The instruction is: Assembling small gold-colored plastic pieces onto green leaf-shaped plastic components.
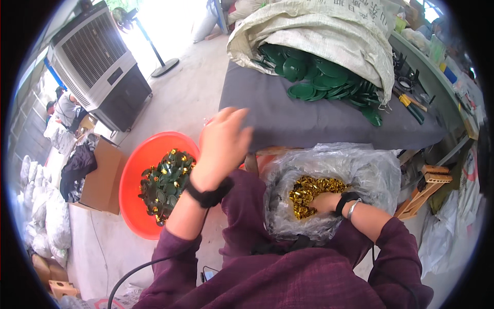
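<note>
Reaching into a clear bag [370,175] of gold clips [309,191], the right hand [325,202] has its grip buried, state unclear; the left hand [222,141] hovers released beside a red basin [135,180] of green discs [167,183].

The basin [133,181] is bright orange-red and holds dark green pieces [165,181] with gold spots. The clips [307,193] in the clear bag [370,177] are shiny gold. The discs [314,77] are dark green (sack [329,36] off-white), the table [309,121] grey, the sleeves [288,278] plum.
</note>
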`<act>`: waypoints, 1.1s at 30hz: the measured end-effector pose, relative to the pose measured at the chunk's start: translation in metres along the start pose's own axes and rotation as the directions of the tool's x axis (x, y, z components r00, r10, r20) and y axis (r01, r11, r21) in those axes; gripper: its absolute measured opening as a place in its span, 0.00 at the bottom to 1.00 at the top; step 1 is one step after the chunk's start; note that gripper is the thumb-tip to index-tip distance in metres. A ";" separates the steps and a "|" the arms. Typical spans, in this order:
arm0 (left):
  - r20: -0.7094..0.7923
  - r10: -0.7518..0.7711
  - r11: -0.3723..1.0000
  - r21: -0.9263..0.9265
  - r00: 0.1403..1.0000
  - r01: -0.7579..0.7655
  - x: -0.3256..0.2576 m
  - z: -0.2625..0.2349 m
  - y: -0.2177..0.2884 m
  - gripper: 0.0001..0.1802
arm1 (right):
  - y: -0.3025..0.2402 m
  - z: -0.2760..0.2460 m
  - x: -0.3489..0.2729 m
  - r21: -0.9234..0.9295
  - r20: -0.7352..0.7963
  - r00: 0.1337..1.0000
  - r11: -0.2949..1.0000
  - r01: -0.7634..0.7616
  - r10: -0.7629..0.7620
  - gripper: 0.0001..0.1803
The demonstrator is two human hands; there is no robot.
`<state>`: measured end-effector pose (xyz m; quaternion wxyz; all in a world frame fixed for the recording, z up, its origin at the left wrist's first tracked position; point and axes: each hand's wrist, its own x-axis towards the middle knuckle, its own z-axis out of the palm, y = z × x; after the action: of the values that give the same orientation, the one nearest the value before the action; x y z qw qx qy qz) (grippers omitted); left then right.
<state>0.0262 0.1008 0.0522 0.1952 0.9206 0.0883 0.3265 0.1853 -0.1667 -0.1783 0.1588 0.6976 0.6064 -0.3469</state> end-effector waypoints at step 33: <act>0.416 -0.334 0.324 -0.792 0.846 0.518 -0.051 0.062 0.056 0.08 | -0.067 -0.071 -0.093 0.702 -0.712 0.628 0.293 0.649 0.314 0.16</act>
<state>0.0284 0.0163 0.0022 0.7289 0.6490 0.1273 0.1770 0.1394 -0.1748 -0.0515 -0.5896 0.6432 0.3668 -0.3227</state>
